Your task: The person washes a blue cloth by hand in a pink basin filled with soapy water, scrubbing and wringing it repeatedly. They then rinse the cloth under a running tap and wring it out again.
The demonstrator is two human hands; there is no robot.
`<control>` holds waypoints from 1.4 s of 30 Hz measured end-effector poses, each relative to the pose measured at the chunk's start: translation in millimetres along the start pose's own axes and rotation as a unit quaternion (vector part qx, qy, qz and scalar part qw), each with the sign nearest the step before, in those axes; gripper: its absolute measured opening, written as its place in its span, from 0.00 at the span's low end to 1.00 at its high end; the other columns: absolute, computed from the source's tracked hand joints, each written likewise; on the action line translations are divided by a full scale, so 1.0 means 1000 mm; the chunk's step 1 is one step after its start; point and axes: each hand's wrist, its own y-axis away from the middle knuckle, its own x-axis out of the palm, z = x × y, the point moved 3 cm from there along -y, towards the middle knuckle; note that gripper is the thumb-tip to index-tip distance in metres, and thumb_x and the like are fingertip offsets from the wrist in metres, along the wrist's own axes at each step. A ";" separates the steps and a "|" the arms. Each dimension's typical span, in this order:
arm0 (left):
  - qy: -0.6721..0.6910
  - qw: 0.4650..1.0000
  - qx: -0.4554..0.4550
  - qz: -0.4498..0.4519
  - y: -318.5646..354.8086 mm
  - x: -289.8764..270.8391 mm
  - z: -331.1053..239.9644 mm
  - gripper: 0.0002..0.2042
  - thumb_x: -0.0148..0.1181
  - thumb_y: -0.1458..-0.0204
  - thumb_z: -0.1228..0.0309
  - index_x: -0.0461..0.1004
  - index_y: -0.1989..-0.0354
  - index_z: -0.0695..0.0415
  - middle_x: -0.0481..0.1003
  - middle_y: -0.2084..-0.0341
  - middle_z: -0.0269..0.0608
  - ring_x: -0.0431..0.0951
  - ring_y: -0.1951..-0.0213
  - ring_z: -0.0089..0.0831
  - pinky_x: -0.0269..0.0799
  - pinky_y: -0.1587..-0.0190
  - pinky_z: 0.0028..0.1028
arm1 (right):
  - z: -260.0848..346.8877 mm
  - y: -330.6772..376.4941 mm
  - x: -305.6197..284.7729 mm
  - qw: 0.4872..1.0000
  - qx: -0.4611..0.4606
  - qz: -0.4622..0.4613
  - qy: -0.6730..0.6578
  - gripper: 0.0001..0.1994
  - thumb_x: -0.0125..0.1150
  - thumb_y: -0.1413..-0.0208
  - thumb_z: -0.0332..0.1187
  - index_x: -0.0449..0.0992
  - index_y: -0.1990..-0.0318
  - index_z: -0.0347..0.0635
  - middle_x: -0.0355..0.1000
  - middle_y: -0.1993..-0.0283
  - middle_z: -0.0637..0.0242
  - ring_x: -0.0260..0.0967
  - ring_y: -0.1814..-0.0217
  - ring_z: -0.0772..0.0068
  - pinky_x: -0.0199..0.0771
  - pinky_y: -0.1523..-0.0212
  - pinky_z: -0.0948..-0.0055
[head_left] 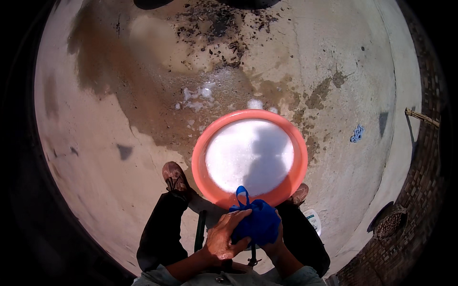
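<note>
A bunched blue cloth point(260, 224) with a strap-like loop point(242, 193) sticking up is held close to my body, just above the near rim of a round coral-pink basin point(199, 164). White foam point(226, 155) covers the water in the basin, and a shadow falls across its right part. My left hand point(224, 237) is closed on the cloth's left side, fingers bent over it. On the right side, my right hand point(275, 242) grips the same cloth, its fingers mostly hidden behind the fabric.
My shoes point(174, 175) flank the basin. A white container point(313, 221) stands by my right leg. Wet patches, foam blobs point(205, 91) and dark debris point(224, 24) mark the concrete beyond. At right lie a blue crumpled item point(357, 134), a stick point(422, 117) and a filled basket point(390, 224) near brick paving.
</note>
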 end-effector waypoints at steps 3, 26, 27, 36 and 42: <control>-0.023 0.998 0.034 -0.055 0.005 0.007 -0.005 0.32 0.61 0.59 0.66 0.60 0.41 0.50 0.65 0.48 0.50 0.65 0.46 0.49 0.62 0.45 0.40 | -0.006 0.001 0.003 0.993 -0.094 0.044 0.060 0.30 0.35 0.41 0.57 0.56 0.39 0.46 0.59 0.40 0.58 0.57 0.38 0.58 0.57 0.39 0.54; 0.155 0.986 0.023 -0.053 0.108 -0.053 -0.082 0.30 0.66 0.55 0.66 0.62 0.43 0.56 0.70 0.54 0.44 0.70 0.53 0.29 0.68 0.53 0.27 | -0.037 0.084 0.047 0.798 -0.371 0.112 0.461 0.33 0.63 0.60 0.26 0.58 0.42 0.37 0.65 0.47 0.54 0.63 0.43 0.61 0.62 0.45 0.64; 0.151 0.986 0.036 -0.067 0.116 -0.057 -0.093 0.30 0.66 0.55 0.65 0.62 0.43 0.57 0.70 0.54 0.44 0.70 0.53 0.29 0.68 0.54 0.27 | -0.034 0.102 0.065 0.802 -0.361 0.111 0.463 0.32 0.63 0.61 0.26 0.60 0.43 0.37 0.65 0.47 0.55 0.64 0.44 0.61 0.62 0.45 0.65; 0.091 0.963 0.152 -0.206 0.191 -0.101 -0.148 0.25 0.62 0.53 0.64 0.64 0.45 0.57 0.72 0.60 0.40 0.71 0.58 0.26 0.68 0.60 0.23 | -0.033 0.168 0.146 0.984 -0.132 0.114 0.032 0.24 0.55 0.48 0.43 0.64 0.44 0.45 0.67 0.47 0.60 0.66 0.47 0.58 0.65 0.45 0.59; 0.129 0.937 0.043 -0.321 0.252 -0.158 -0.085 0.17 0.57 0.51 0.74 0.69 0.50 0.58 0.72 0.64 0.37 0.70 0.64 0.23 0.69 0.63 0.22 | -0.016 0.255 0.205 0.951 -0.234 0.204 -0.009 0.23 0.50 0.43 0.45 0.63 0.43 0.46 0.65 0.44 0.62 0.63 0.43 0.57 0.63 0.42 0.57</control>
